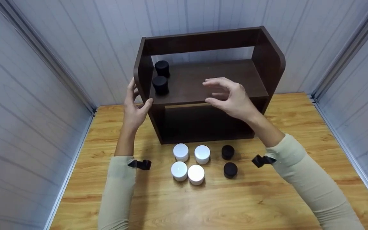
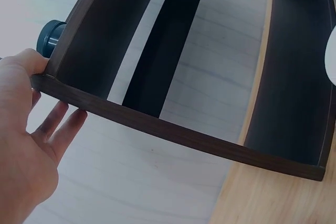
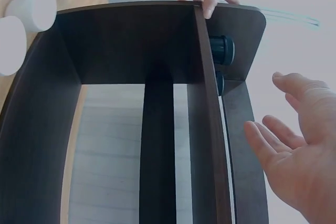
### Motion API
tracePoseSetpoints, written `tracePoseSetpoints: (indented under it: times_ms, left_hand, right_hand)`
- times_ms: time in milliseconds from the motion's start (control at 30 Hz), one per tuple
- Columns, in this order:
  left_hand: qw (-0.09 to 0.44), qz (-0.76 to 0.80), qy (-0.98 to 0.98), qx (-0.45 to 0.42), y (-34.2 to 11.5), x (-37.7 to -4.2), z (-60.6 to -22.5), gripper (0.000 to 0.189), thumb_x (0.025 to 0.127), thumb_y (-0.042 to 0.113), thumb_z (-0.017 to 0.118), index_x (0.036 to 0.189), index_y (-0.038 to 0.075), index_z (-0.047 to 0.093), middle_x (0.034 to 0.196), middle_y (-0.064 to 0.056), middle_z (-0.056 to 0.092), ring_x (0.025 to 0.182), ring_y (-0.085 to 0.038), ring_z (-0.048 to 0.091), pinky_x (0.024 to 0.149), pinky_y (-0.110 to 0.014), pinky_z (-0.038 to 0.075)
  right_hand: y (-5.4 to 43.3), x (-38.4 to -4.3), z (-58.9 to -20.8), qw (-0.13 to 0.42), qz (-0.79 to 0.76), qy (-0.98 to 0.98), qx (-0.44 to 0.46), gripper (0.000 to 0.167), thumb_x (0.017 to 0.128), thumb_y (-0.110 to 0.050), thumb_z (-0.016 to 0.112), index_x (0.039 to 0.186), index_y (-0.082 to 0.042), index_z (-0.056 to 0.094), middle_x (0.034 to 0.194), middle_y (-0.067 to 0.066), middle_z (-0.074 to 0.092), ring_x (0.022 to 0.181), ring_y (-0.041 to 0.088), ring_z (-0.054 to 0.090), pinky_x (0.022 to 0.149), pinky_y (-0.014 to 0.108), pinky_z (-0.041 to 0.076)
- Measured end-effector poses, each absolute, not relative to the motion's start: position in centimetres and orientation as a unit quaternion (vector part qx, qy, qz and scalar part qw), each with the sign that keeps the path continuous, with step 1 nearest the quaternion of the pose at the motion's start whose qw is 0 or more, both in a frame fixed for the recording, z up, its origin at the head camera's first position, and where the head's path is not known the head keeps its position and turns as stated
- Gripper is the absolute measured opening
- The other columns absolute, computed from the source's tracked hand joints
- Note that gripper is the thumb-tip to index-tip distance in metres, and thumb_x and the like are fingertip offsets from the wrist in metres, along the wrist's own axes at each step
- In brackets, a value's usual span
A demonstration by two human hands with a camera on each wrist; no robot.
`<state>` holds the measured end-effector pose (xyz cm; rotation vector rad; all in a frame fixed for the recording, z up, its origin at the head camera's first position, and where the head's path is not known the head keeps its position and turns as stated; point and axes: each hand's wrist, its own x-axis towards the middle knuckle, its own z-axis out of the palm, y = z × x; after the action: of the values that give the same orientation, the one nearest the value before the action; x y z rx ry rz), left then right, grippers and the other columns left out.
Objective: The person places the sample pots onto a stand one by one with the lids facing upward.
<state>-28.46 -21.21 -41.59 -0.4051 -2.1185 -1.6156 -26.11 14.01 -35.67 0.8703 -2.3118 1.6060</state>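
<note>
A dark brown two-tier shelf (image 1: pixel 203 65) stands against the back wall. My left hand (image 1: pixel 134 111) grips its left side panel at the front edge, thumb in front and fingers along the outer face. In the left wrist view the left hand (image 2: pixel 26 124) holds the panel near the upper board. Two black jars (image 1: pixel 161 85) stand one behind the other at the left end of the upper board. My right hand (image 1: pixel 233 99) hovers before that board, fingers loosely bent and apart, holding nothing. The right wrist view shows this right hand (image 3: pixel 302 145) with its palm bare.
On the wooden table (image 1: pixel 267 204) before the shelf stand several white jars (image 1: pixel 202 154) in a cluster. Two small black jars (image 1: pixel 230 170) are to their right. Panelled walls (image 1: pixel 37 95) close in the back and both sides.
</note>
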Motion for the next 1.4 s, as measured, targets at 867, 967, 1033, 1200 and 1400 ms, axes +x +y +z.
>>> tracePoseSetpoints:
  times_ms: [867, 967, 1033, 1200, 1400]
  left_hand:
    - [0.223, -0.583, -0.769, -0.139, -21.0, -28.8, -41.9, 0.09, 0.1, 0.006, 0.081, 0.176, 0.004, 0.031, 0.173, -0.02, 0.047, 0.145, -0.034, 0.059, 0.089, -0.022, 0.064]
    - [0.221, -0.581, -0.77, -0.143, -20.9, -28.8, -41.8, 0.09, 0.101, 0.005, 0.08, 0.176, 0.005, 0.031, 0.172, -0.02, 0.047, 0.145, -0.035, 0.059, 0.089, -0.024, 0.065]
    - [0.219, -0.583, -0.769, -0.142, -20.8, -28.8, -41.8, 0.09, 0.101, 0.005, 0.079, 0.177, 0.006, 0.03, 0.173, -0.019, 0.046, 0.144, -0.034, 0.059, 0.09, -0.024, 0.065]
    - [0.216, -0.584, -0.769, -0.141, -20.7, -28.7, -41.7, 0.089, 0.102, 0.006, 0.079, 0.177, 0.006, 0.03, 0.175, -0.019, 0.043, 0.145, -0.035, 0.059, 0.088, -0.021, 0.064]
    - [0.213, -0.589, -0.767, -0.138, -20.8, -28.6, -41.8, 0.089, 0.102, 0.005, 0.078, 0.177, 0.007, 0.029, 0.178, -0.018, 0.04, 0.146, -0.036, 0.058, 0.089, -0.02, 0.064]
  right_hand:
    - [19.7, -21.8, -42.7, 0.053, 0.54, -0.778, 0.317, 0.047, 0.093, 0.009, 0.085, 0.139, 0.004, 0.075, 0.146, 0.026, 0.072, 0.133, -0.003, 0.069, 0.105, 0.025, 0.064]
    - [20.4, -21.6, -43.8, 0.054, 0.533, -0.781, 0.321, 0.047, 0.092, 0.009, 0.086, 0.138, 0.002, 0.076, 0.145, 0.026, 0.073, 0.133, -0.005, 0.068, 0.105, 0.024, 0.064]
    - [20.9, -21.5, -44.5, 0.055, 0.525, -0.785, 0.323, 0.047, 0.092, 0.009, 0.087, 0.137, 0.001, 0.077, 0.145, 0.026, 0.073, 0.134, -0.006, 0.067, 0.105, 0.024, 0.064]
    - [21.9, -21.4, -45.9, 0.058, 0.498, -0.805, 0.317, 0.049, 0.091, 0.008, 0.088, 0.138, -0.004, 0.078, 0.147, 0.022, 0.072, 0.136, -0.01, 0.063, 0.104, 0.023, 0.064]
    - [22.7, -21.4, -47.8, 0.055, 0.467, -0.827, 0.308, 0.05, 0.092, 0.005, 0.089, 0.138, -0.008, 0.078, 0.148, 0.018, 0.072, 0.135, -0.011, 0.06, 0.103, 0.032, 0.066]
